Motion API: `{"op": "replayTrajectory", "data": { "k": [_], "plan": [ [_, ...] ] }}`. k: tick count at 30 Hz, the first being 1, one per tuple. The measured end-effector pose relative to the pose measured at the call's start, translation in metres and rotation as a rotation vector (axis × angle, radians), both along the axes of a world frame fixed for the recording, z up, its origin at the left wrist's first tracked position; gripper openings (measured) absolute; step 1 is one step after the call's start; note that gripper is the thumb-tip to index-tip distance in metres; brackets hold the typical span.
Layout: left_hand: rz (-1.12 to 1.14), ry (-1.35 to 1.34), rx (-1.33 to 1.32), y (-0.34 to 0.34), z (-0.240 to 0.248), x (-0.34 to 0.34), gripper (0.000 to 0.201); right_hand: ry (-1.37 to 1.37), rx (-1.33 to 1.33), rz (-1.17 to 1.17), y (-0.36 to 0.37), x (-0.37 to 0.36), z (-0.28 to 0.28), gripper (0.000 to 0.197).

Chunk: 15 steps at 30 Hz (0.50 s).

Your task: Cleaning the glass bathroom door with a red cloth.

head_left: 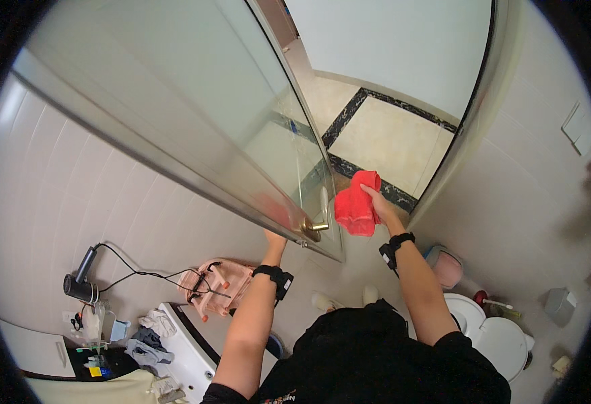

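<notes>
A red cloth, folded and bunched, hangs from my right hand, the fingers closed on its right side. It is just right of the glass door's metal handle, apart from it. My left hand reaches up to the near side of the framed glass door, left of the handle. The door's edge hides its fingers, so I cannot see whether they grip it. Each of my wrists carries a black strap with a small box.
At left, a hair dryer hangs with its cord trailing over a pink plastic stool. Clothes lie by a white washbasin or machine. At right stand a pink bin and a toilet. A doorway with tiled floor lies ahead.
</notes>
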<state>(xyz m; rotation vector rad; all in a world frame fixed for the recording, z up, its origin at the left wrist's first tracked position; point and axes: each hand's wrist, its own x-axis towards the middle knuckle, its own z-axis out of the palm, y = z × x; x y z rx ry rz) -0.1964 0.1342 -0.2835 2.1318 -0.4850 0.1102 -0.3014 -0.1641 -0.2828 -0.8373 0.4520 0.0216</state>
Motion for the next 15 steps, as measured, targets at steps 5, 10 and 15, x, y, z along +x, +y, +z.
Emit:
{"op": "replayTrajectory", "data": {
  "k": [5,10,15],
  "plan": [
    [-0.064,0.026,-0.064,-0.003,-0.007,0.003,0.047,0.050,0.069,0.034,0.039,-0.035,-0.024,0.046],
    [-0.117,0.043,-0.101,-0.010,-0.010,0.002,0.044,-0.034,0.104,0.002,0.116,-0.041,-0.062,0.045],
    [-0.170,0.049,-0.152,-0.008,-0.009,0.003,0.041,-0.028,-0.120,-0.132,0.154,-0.054,-0.052,0.048]
  ]
}}
